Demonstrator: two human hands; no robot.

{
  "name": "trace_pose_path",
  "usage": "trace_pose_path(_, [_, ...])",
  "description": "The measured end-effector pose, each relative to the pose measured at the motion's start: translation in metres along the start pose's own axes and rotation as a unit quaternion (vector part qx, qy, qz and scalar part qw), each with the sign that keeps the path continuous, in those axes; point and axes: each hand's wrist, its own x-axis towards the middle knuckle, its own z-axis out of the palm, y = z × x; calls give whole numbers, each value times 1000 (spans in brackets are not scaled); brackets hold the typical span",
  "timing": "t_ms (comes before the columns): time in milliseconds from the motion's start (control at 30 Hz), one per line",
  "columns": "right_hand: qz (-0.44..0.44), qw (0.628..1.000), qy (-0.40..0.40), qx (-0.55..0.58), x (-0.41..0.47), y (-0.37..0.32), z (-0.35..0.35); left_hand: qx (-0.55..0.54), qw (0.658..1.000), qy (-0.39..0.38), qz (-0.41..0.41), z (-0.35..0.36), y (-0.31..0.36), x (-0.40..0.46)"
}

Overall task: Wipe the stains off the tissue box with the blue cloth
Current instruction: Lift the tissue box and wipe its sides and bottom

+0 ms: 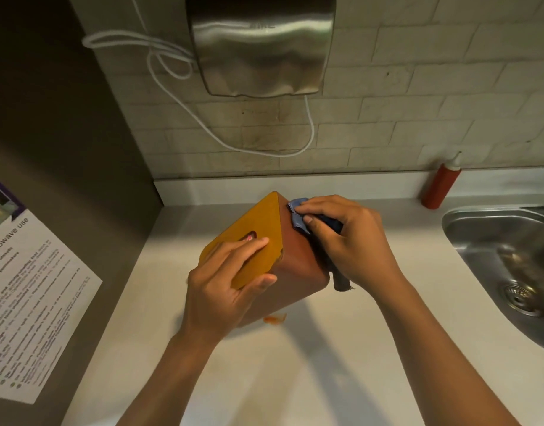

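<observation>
Head view: left hand [224, 281] grips tilted tissue box [290, 259]; right fingers [318, 210] pinch blue cloth [298, 215] on its edge.

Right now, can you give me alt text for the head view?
The right hand presses a blue cloth against the side of a tilted tissue box, which the left hand grips on a counter. A sink lies to the right.

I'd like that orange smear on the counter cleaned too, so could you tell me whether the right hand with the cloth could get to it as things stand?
Probably yes. The orange smear lies exposed on the counter just in front of the tissue box. The right hand, holding the blue cloth, is close, with nothing between.
</observation>
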Motion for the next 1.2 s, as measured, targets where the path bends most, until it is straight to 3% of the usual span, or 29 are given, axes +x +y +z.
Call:
trace_pose_path(200, [-135,989,-24,-57,-21,-36,3,-93,989,-2,-113,-6,-16,1])
trace_pose_path(300, [-178,979,-62,-73,-25,-45,-2,-114,987,8,-117,-9,-19,-3])
trace_pose_path(467, [-120,988,-41,-89,14,-24,1,-102,992,18,-76,-7,-15,1])
trace_pose_path(700, [-176,979,-53,-84,-12,-40,2,-106,990,12,-89,-9,-22,8])
trace_pose_path(833, [-138,984,-49,-104,15,-22,2,-113,990,15,-77,-7,-18,8])
trace_pose_path(1033, [-51,988,-95,-113,51,-3,-11,-197,963,34,-179,-16,-3,16])
trace_pose_path(1200, [-86,986,-88,-111,35,-14,0,-186,945,-5,-270,-10,5,29])
